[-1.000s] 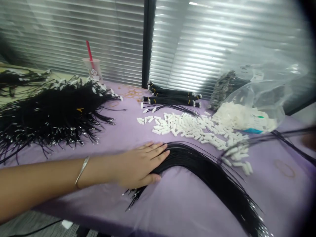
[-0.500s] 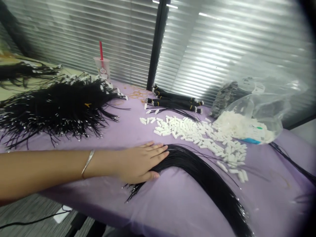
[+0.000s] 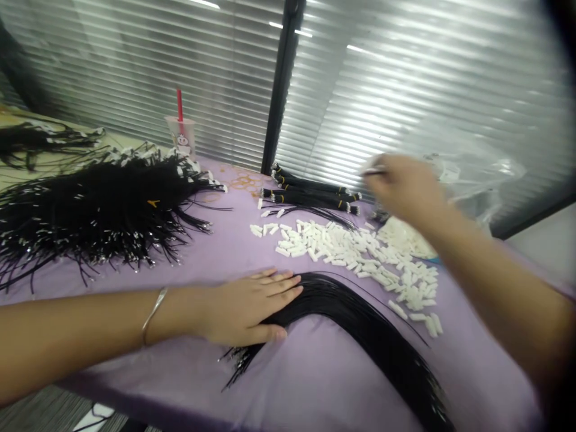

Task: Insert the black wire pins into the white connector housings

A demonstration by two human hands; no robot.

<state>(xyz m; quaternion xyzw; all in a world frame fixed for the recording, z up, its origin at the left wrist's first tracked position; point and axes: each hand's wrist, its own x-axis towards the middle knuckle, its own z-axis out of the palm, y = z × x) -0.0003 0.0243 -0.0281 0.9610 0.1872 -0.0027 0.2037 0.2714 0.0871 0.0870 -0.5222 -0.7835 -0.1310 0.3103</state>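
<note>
Lying in a curve on the purple-covered counter, the bundle of black cords passes under my open left hand, which rests palm down with its thumb spread. Even, light pressure through the whole palm should keep the strands together; a hard push could splay them. Beyond are scattered white pieces, best left undisturbed by my right forearm. My blurred right hand is raised near a clear plastic bag, fingers drawn in; I cannot tell whether they grip anything. Farther left sits a larger cord pile.
</note>
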